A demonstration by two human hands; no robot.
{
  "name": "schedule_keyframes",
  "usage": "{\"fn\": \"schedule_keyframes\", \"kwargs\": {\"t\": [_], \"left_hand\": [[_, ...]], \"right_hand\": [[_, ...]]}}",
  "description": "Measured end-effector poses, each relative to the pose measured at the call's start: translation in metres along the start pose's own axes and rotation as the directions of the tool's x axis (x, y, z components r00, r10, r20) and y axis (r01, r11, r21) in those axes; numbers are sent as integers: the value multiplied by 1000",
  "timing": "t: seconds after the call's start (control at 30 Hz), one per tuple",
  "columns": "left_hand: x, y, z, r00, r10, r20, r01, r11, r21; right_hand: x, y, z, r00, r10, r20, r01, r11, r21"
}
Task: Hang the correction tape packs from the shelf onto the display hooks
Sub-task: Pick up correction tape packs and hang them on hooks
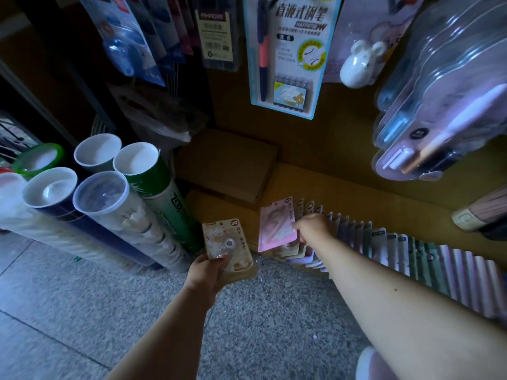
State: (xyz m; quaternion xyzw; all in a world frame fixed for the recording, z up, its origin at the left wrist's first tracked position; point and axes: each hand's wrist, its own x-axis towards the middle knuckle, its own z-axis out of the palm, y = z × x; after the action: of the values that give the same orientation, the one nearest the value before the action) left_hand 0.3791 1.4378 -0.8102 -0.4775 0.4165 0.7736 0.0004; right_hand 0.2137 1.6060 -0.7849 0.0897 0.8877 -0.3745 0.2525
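Note:
My left hand [210, 272] holds a beige correction tape pack [226, 245] with a cat picture, just above the floor. My right hand [312, 229] reaches down to the low shelf and pinches a pink correction tape pack [275, 224] at the left end of a long row of upright packs [411, 252]. The row runs rightward along the shelf edge in pink, purple, green and beige. Display hooks above carry hanging goods; the hooks themselves are hidden by the packs on them.
Shuttlecock tubes [104, 193] lean at the left. Brown cardboard boxes [227, 163] sit behind the row. Overhead hang a fountain pen card [290, 53], a white mouse-shaped pack [359, 64] and clear blister packs [439, 105]. Grey speckled floor [260, 325] lies below.

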Motion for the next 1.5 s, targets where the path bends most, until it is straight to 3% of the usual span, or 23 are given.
{"fn": "schedule_keyframes", "kwargs": {"t": [0.13, 0.33, 0.5, 0.67, 0.73, 0.87, 0.93, 1.27, 1.5], "left_hand": [[-3, -1, 5, 1000, 6, -13, -5, 1000, 24], [-13, 3, 20, 989, 1, 148, 15, 994, -106], [-24, 13, 33, 969, 28, 246, 27, 976, -216], [-22, 15, 35, 946, 51, 320, 12, 981, -192], [-20, 13, 34, 956, 60, 288, -2, 980, -198], [-16, 11, 29, 959, 59, 277, 0, 978, -206], [-14, 11, 25, 957, 61, 283, -2, 978, -207], [-6, 7, 17, 960, 37, 277, 23, 977, -211], [-1, 4, 7, 976, 37, 216, 5, 982, -189]], "right_hand": [[-17, 6, -15, 989, -86, 117, 58, 972, 228], [-45, 5, -10, 936, -147, 320, 79, 973, 215], [-51, -1, -10, 918, -192, 346, 133, 973, 187], [-51, -3, -5, 904, -217, 368, 154, 969, 192], [-46, -1, -3, 925, -193, 326, 132, 971, 200], [-25, 10, -15, 991, -133, -16, 133, 990, 42], [-18, 15, -22, 993, -87, -84, 84, 996, -35], [-12, 17, -6, 1000, -11, -28, 1, 949, -316], [-8, 16, -3, 999, 43, -32, -48, 982, -185]]}}
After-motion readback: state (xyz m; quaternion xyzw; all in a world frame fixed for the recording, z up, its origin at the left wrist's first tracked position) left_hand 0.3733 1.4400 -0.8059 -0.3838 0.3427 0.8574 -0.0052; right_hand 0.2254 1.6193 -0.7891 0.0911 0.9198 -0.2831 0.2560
